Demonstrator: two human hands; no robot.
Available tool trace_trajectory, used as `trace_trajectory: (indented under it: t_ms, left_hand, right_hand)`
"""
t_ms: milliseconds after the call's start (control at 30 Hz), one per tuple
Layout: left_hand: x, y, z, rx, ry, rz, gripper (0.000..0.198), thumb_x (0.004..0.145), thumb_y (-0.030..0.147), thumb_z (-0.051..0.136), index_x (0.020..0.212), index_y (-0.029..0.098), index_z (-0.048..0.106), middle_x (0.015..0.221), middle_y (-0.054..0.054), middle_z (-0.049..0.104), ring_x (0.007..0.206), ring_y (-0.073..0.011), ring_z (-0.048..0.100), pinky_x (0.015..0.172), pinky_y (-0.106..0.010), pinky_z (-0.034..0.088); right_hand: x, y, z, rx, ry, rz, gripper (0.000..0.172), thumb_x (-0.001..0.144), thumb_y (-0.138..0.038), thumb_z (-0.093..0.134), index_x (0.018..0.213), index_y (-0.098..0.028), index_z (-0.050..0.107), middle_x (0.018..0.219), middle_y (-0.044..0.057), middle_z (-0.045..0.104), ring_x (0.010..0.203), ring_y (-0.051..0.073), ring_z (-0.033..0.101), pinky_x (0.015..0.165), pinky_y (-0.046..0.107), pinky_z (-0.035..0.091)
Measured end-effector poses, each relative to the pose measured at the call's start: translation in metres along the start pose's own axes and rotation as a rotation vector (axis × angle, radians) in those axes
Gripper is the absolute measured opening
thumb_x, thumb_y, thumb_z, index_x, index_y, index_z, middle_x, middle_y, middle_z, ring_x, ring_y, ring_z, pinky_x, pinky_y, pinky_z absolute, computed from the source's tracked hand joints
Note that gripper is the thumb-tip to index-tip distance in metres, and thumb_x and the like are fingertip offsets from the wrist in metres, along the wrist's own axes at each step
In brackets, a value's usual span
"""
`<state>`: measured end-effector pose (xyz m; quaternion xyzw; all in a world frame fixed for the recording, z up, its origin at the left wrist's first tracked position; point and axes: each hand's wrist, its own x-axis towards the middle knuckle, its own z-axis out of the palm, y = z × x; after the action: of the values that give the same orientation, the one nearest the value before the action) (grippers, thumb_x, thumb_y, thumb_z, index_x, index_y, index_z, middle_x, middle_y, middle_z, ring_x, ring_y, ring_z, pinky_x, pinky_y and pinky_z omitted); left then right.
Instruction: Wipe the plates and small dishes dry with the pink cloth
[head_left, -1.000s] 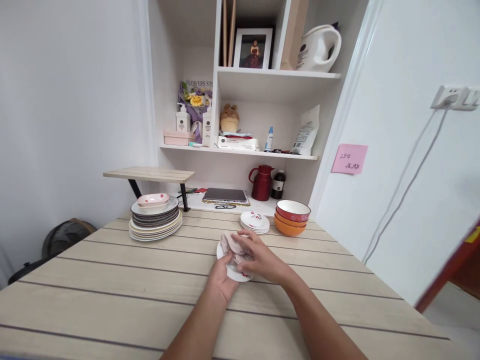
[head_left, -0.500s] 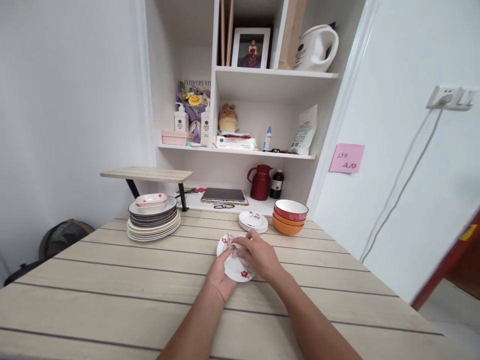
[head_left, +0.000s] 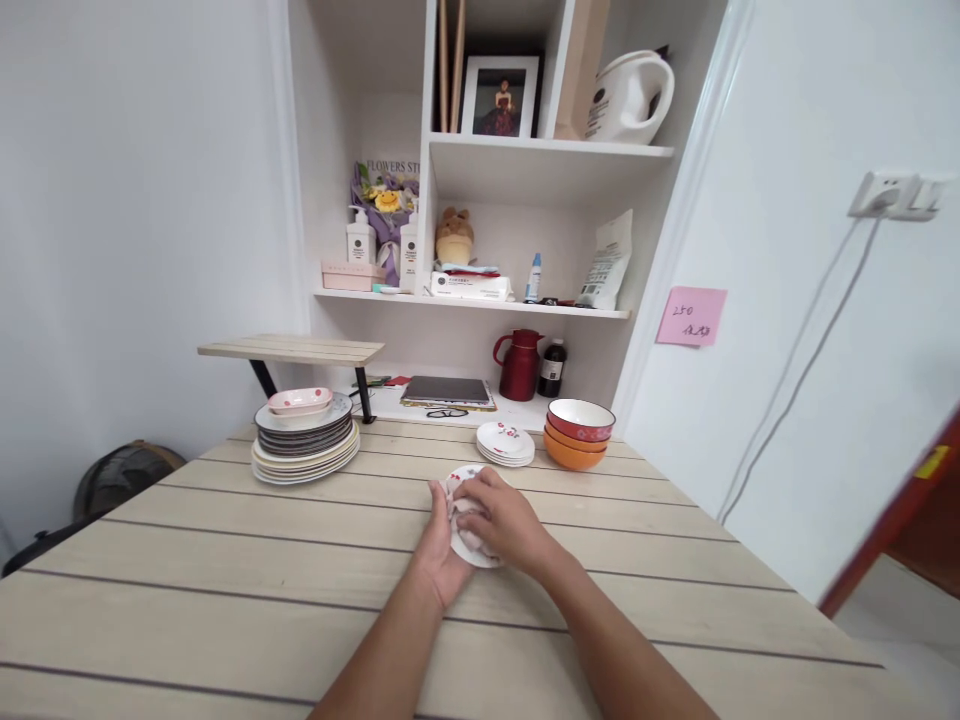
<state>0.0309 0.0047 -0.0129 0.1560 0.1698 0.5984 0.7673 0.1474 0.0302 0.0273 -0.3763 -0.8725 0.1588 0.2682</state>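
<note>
A small white plate [head_left: 466, 472] with red flowers is held above the middle of the table. My left hand [head_left: 441, 555] grips it from the left, thumb at the rim and fingers hidden underneath. Bent over the plate's face, my right hand [head_left: 504, 520] presses a crumpled pale cloth [head_left: 471, 538] against it. The cloth is partly covered by my fingers. Just beyond stands a short stack of matching flowered plates [head_left: 505, 440], and to its right are stacked bowls [head_left: 576, 440], a red one over orange ones.
At the left, a tall stack of plates [head_left: 304, 462] carries a pink-spotted dish [head_left: 300, 401], near a small raised wooden stand [head_left: 292, 348]. A red jug [head_left: 519, 368], a dark bottle [head_left: 553, 369], a laptop [head_left: 446, 390] and glasses [head_left: 448, 413] sit behind the slatted table [head_left: 225, 640].
My right hand has moved slightly left and down over the plate with the cloth. The plate is turned and tilted a little differently in my left hand.
</note>
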Motion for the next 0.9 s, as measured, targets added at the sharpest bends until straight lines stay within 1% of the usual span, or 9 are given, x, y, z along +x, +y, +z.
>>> trace_trajectory:
  t_ms: [67, 167, 333, 433, 533, 600, 733, 833, 900]
  left_hand:
    - [-0.001, -0.004, 0.001, 0.008, -0.042, -0.028, 0.06, 0.08, 0.065, 0.047, 0.12, 0.021, 0.058, 0.106, -0.011, 0.071, 0.105, -0.0283, 0.063, 0.094, -0.046, 0.043]
    - [-0.001, -0.009, 0.003, 0.031, -0.073, -0.029, 0.063, 0.081, 0.065, 0.044, 0.125, 0.021, 0.055, 0.107, -0.012, 0.07, 0.108, -0.0289, 0.061, 0.096, -0.047, 0.041]
    - [-0.001, -0.009, 0.002, -0.02, -0.096, 0.036, 0.065, 0.082, 0.065, 0.041, 0.128, 0.02, 0.053, 0.111, -0.014, 0.069, 0.112, -0.03, 0.059, 0.097, -0.048, 0.04]
    - [-0.002, -0.005, 0.001, -0.05, -0.07, 0.075, 0.066, 0.081, 0.066, 0.042, 0.126, 0.019, 0.055, 0.112, -0.014, 0.068, 0.112, -0.0304, 0.059, 0.096, -0.047, 0.041]
    - [-0.002, -0.001, 0.0, -0.067, -0.033, 0.125, 0.066, 0.081, 0.066, 0.043, 0.121, 0.016, 0.059, 0.11, -0.014, 0.068, 0.109, -0.0302, 0.06, 0.095, -0.045, 0.043]
    - [-0.002, 0.001, -0.001, -0.058, -0.017, 0.132, 0.063, 0.081, 0.065, 0.044, 0.118, 0.016, 0.06, 0.107, -0.014, 0.069, 0.105, -0.0295, 0.062, 0.094, -0.043, 0.045]
    - [-0.002, -0.001, 0.0, -0.005, -0.014, 0.025, 0.06, 0.081, 0.063, 0.046, 0.119, 0.019, 0.06, 0.1, -0.011, 0.071, 0.098, -0.0286, 0.065, 0.092, -0.046, 0.044]
    - [-0.002, -0.005, 0.002, 0.004, -0.038, -0.016, 0.06, 0.081, 0.063, 0.045, 0.123, 0.022, 0.057, 0.103, -0.011, 0.071, 0.101, -0.0293, 0.064, 0.093, -0.047, 0.042]
    - [-0.001, -0.008, 0.002, -0.002, -0.056, -0.009, 0.061, 0.082, 0.062, 0.045, 0.126, 0.022, 0.055, 0.107, -0.013, 0.07, 0.104, -0.03, 0.063, 0.094, -0.048, 0.042]
  right_hand:
    - [0.003, 0.004, 0.001, -0.037, 0.101, 0.046, 0.027, 0.083, -0.024, 0.057, 0.108, -0.033, 0.062, 0.106, 0.0, 0.053, 0.086, 0.015, 0.056, 0.072, 0.025, 0.038]
    - [0.003, 0.011, -0.004, -0.134, 0.174, 0.148, 0.027, 0.085, -0.03, 0.055, 0.112, -0.034, 0.059, 0.107, 0.0, 0.053, 0.086, 0.015, 0.057, 0.067, 0.025, 0.036]
    - [0.0, 0.017, -0.014, -0.266, 0.117, 0.267, 0.025, 0.082, -0.038, 0.059, 0.106, -0.03, 0.058, 0.102, 0.001, 0.055, 0.08, 0.016, 0.056, 0.06, 0.025, 0.029]
    - [-0.003, 0.013, -0.016, -0.239, 0.009, 0.208, 0.023, 0.079, -0.033, 0.062, 0.101, -0.027, 0.058, 0.096, 0.001, 0.056, 0.076, 0.015, 0.054, 0.061, 0.025, 0.029]
    - [-0.006, 0.008, -0.014, -0.133, -0.119, 0.069, 0.025, 0.075, -0.024, 0.064, 0.099, -0.028, 0.06, 0.095, -0.001, 0.055, 0.076, 0.014, 0.053, 0.064, 0.023, 0.032]
    - [-0.006, 0.005, -0.01, -0.063, -0.154, -0.006, 0.027, 0.074, -0.021, 0.064, 0.1, -0.03, 0.061, 0.097, -0.002, 0.053, 0.078, 0.013, 0.054, 0.067, 0.023, 0.035]
    - [-0.001, 0.003, -0.002, -0.036, -0.006, -0.022, 0.031, 0.078, -0.021, 0.062, 0.106, -0.034, 0.062, 0.104, -0.001, 0.051, 0.086, 0.014, 0.055, 0.072, 0.023, 0.037]
    - [0.003, 0.008, -0.002, -0.091, 0.122, 0.051, 0.032, 0.081, -0.024, 0.059, 0.112, -0.034, 0.061, 0.107, 0.001, 0.051, 0.09, 0.016, 0.054, 0.073, 0.025, 0.038]
    - [0.003, 0.013, -0.006, -0.126, 0.144, 0.126, 0.035, 0.081, -0.028, 0.06, 0.116, -0.034, 0.06, 0.107, 0.002, 0.052, 0.09, 0.017, 0.054, 0.071, 0.025, 0.038]
